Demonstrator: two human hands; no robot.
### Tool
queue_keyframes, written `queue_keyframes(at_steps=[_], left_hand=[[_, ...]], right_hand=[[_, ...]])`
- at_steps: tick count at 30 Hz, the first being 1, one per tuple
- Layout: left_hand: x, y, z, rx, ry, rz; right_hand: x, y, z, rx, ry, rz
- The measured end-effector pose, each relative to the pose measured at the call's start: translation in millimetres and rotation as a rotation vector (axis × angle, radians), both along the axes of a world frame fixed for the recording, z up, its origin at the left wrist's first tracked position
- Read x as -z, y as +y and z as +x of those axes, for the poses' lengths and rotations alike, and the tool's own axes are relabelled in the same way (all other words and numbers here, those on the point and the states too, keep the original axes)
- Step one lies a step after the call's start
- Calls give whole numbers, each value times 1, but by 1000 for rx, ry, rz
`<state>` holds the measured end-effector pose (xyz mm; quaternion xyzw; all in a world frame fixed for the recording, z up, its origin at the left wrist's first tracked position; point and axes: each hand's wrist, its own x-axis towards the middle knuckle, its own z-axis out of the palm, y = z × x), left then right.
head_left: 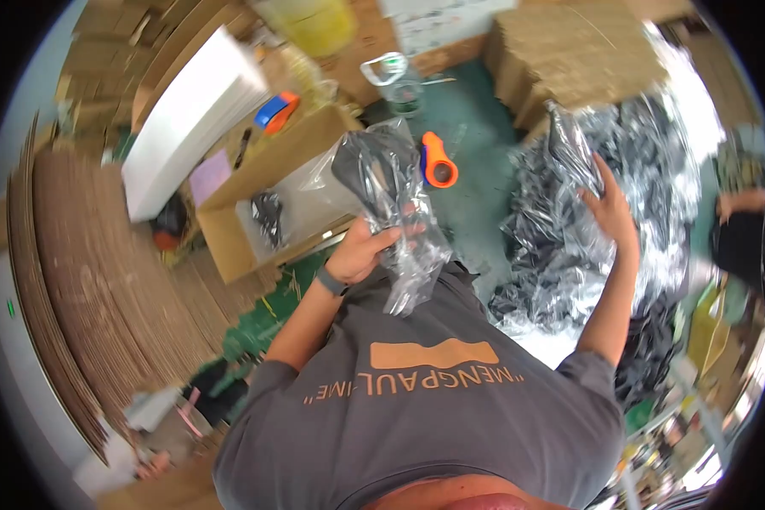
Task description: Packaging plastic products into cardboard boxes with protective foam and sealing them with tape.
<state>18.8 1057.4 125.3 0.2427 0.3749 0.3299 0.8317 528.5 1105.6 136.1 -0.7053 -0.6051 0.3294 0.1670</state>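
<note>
The left hand [364, 252] is closed around the clear plastic bag [404, 234], thumb across its front and fingers behind, with dark wrapped contents bulging above the grip and loose film hanging below it toward the person's shirt [433, 408]. The right hand [608, 208] is partly closed, thumb and fingers on either side of the lower end of a slim wrapped packet [569, 149], which tilts up and away over the edge of a broad heap of film-wrapped dark packets [561, 255]. The bag is held at the right side of an open cardboard carton [227, 246], its upper part just beside the carton's rim; a small black packet [268, 217] lies inside. Between bag and heap runs a bare strip of green counter [478, 223], narrowed at its left by an orange tape dispenser [439, 163] just beside the bag. Farther off, a clear bottle [405, 95] and a cardboard stack [574, 59] bound this gap, while the shirt closes its near end.
</note>
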Motion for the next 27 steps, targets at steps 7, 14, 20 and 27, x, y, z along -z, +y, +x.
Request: queue_keyframes(at_steps=[7,14,20,27], left_hand=[[15,5,-37,-293,128,292],[48,3,-128,-421,20,173],[92,-6,-223,-307,-130,275],[105,-5,-345,-257,18,321]], right_hand=[[-42,-28,-334,-97,48,459],[-42,-19,-497,-358,61,271],[-8,18,-570,-143,580,121],[51,28,-687,-188,815,-490]])
